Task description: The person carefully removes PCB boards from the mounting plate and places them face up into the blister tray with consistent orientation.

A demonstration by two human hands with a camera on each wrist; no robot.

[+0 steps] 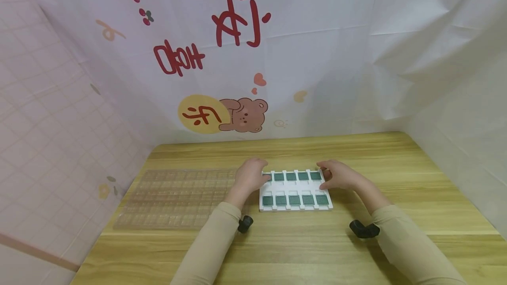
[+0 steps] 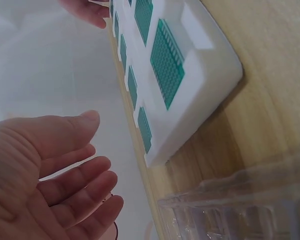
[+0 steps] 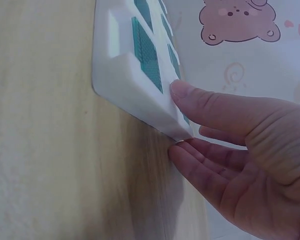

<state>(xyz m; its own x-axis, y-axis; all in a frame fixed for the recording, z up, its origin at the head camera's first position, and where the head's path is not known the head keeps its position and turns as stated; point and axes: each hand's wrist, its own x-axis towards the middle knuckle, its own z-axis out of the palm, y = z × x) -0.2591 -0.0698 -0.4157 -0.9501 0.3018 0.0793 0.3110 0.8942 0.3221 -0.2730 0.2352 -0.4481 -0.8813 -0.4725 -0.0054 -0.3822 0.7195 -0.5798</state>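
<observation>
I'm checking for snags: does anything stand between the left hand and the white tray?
Nothing visible: only a gap separates the left hand from the white tray. The transparent compartmented tray lies left of it, not between.

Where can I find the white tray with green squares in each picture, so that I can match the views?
Head: the white tray lies below and slightly right of centre, between left hand and right hand.
Left wrist: upper middle, slanting, cut by the top edge.
Right wrist: upper middle, also cut by the top edge.
Shared landmark: the wooden table under it.
</observation>
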